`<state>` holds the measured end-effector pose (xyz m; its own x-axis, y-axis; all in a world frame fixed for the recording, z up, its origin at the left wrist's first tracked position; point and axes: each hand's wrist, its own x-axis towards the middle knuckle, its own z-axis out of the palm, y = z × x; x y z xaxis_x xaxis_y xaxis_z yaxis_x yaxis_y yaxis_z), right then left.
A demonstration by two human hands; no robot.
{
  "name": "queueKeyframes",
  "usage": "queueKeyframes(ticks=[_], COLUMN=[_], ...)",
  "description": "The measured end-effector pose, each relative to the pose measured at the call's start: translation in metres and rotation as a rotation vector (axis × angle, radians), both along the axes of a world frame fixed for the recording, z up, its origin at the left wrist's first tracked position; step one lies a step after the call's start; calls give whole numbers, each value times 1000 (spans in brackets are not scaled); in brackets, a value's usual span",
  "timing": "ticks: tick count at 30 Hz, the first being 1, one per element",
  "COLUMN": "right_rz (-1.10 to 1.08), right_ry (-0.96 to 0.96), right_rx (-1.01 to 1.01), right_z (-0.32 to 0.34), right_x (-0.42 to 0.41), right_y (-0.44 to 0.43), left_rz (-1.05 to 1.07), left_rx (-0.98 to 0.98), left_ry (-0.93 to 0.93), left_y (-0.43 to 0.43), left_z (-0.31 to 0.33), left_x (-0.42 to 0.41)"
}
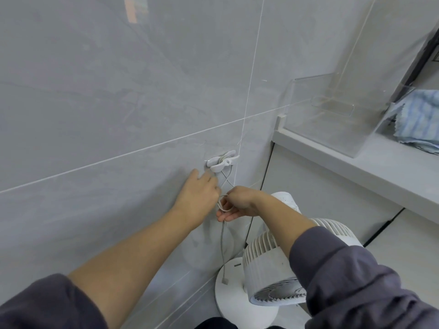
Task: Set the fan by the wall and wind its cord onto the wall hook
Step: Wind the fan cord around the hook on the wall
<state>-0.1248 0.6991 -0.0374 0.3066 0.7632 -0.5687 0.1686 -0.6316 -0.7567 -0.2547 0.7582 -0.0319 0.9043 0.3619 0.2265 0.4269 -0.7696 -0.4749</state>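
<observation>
We locate the fan (268,262) on the floor, its round base (225,298) just beside the grey tiled wall (118,91); the right sleeve (356,281) covers part of its grille. A small dark mark (237,265) on the base is too small for us to read. The cord (222,245) is looped round the white wall hook (222,161). Two strands cross just below the hook, and the free end hangs down to a small plug (224,282) above the base. The right hand (237,204) holds a loop of cord in curled fingers. The left hand (198,192) lies against the wall beside the crossing strands; its fingertips are hidden, so we cannot tell whether it grips the cord. At right, a tabletop (356,172) carries a clear box (332,115) and a blue cloth (420,124), the cloth cut off by the frame edge.
</observation>
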Motion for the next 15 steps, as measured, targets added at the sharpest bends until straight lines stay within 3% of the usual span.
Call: queueKeyframes(ticks=[4,10,12,15], right_rz=[-17,-63,-58,-50], right_ry=[26,-5,-14,-17], right_rx=[45,52,65,83], right_z=[2,-5,-3,1], right_x=[1,7,6,4], right_y=[0,-4,-2,1], left_rz=[-41,228,170,-4], left_rx=[-75,-147,-97,-26], left_ry=[117,-213,-230,-112], left_y=[-5,6,8,-2], left_z=[2,1,0,1], left_x=[0,-4,0,7])
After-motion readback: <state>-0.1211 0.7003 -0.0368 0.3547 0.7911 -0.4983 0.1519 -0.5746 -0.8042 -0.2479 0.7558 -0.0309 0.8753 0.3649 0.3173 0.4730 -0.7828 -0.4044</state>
